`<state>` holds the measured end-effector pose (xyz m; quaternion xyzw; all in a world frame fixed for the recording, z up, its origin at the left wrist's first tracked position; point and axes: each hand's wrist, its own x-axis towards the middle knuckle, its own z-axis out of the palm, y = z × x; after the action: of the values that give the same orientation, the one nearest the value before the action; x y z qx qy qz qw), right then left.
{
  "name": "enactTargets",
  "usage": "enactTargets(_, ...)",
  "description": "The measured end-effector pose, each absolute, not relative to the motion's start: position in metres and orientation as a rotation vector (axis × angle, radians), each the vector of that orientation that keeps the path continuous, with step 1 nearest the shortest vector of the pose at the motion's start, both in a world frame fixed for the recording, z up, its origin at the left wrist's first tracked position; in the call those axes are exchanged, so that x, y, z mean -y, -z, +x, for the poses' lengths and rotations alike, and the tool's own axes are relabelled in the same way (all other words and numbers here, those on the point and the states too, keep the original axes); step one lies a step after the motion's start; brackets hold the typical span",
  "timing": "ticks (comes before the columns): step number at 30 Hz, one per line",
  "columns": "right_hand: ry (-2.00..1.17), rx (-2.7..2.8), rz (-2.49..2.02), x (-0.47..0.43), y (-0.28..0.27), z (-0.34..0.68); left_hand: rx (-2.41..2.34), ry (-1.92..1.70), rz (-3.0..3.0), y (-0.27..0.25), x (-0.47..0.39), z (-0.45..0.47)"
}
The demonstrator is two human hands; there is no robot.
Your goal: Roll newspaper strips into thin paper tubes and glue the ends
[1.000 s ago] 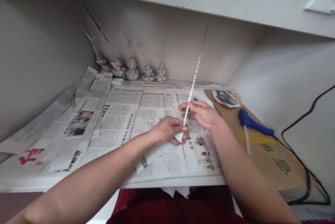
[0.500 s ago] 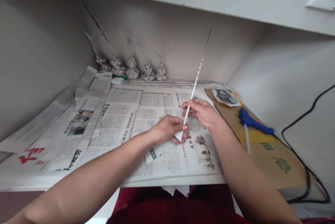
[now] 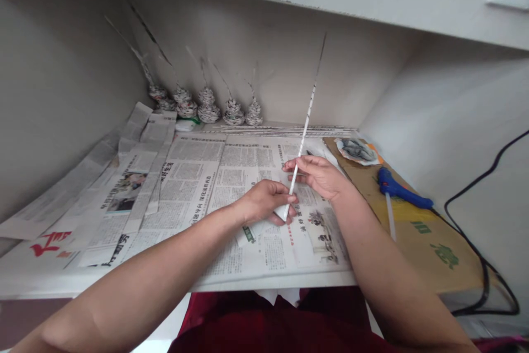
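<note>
A thin rolled paper stick (image 3: 305, 124) slants upward over the newspaper, with a dark, narrow tip at the top. Its lower end is pinched between thumb and fingers of my left hand (image 3: 264, 201), where a white flap of paper shows beside the roll. Higher up, the thumb and index finger of my right hand (image 3: 320, 175) close on the same stick, its other fingers loosely curled behind. Beneath both hands lies spread newspaper (image 3: 243, 166). A small piece with a green print (image 3: 248, 234) shows below my left wrist.
Cut newspaper strips (image 3: 142, 188) lie at the left. Several woven paper gourd shapes (image 3: 209, 106) stand along the back wall, beside a bundle of thin paper sticks (image 3: 281, 131). On cardboard (image 3: 421, 254) at the right rest a blue glue gun (image 3: 403, 192) with a black cable and a crumpled packet (image 3: 359, 152).
The stick's top has swung slightly to the left and stands a little more upright. Both hands keep nearly the same place and grip.
</note>
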<state>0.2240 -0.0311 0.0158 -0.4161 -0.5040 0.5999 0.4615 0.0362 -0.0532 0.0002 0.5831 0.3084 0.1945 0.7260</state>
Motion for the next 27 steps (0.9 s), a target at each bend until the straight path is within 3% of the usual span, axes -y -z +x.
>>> enactTargets(27, -1.491, 1.261, -1.008, 0.0305, -0.0153, 0.2276, -0.693, -0.415, 1.301, 0.0000, 0.0527, 0.0372)
